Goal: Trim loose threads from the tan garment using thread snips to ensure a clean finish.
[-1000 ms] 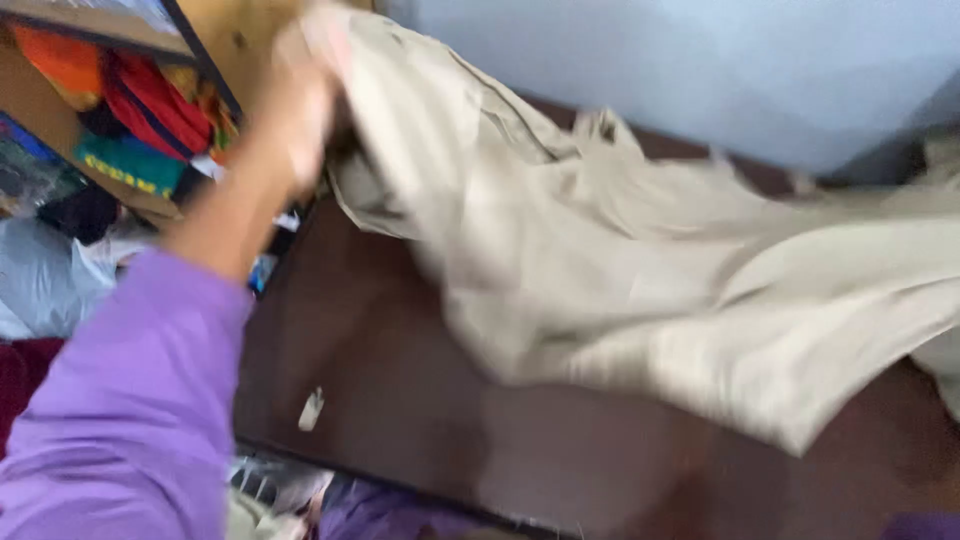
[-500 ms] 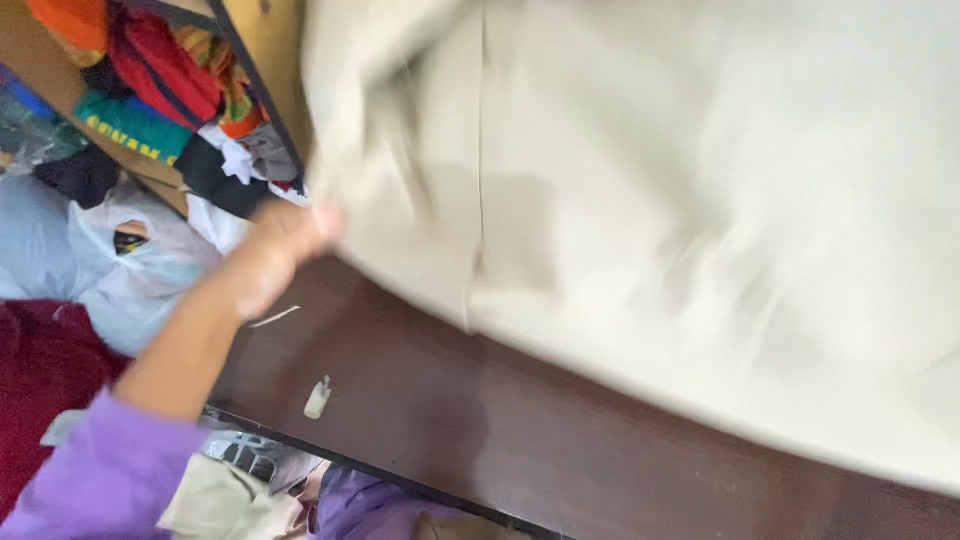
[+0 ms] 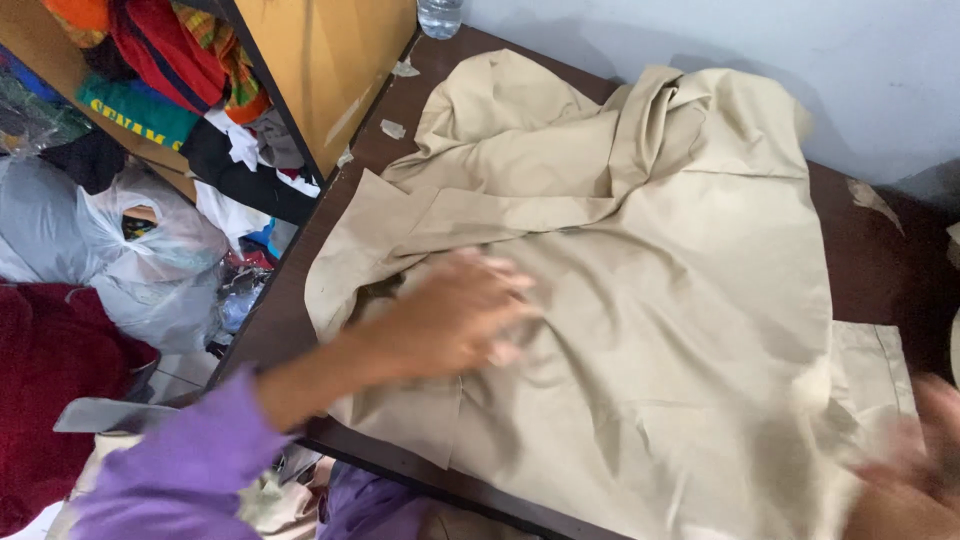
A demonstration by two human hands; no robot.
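Head view, left hand (image 3: 455, 320) on beige garment (image 3: 640, 300), shelf (image 3: 330, 60) beside

A dark brown wooden table (image 3: 880, 270) is being seen from above, set against a pale bluish-grey wall (image 3: 760, 60) that is being lit softly and evenly. Small scraps of paper (image 3: 393, 128) are lying on the tabletop near its far left edge, and the base of a clear plastic bottle (image 3: 438, 16) is standing at the far corner. To the left, a wooden shelf unit (image 3: 320, 60) is being crowded with colourful folded clothes (image 3: 170, 60). Below it, white plastic bags (image 3: 150, 250) and a dark red cloth (image 3: 50, 390) are being kept on the floor.
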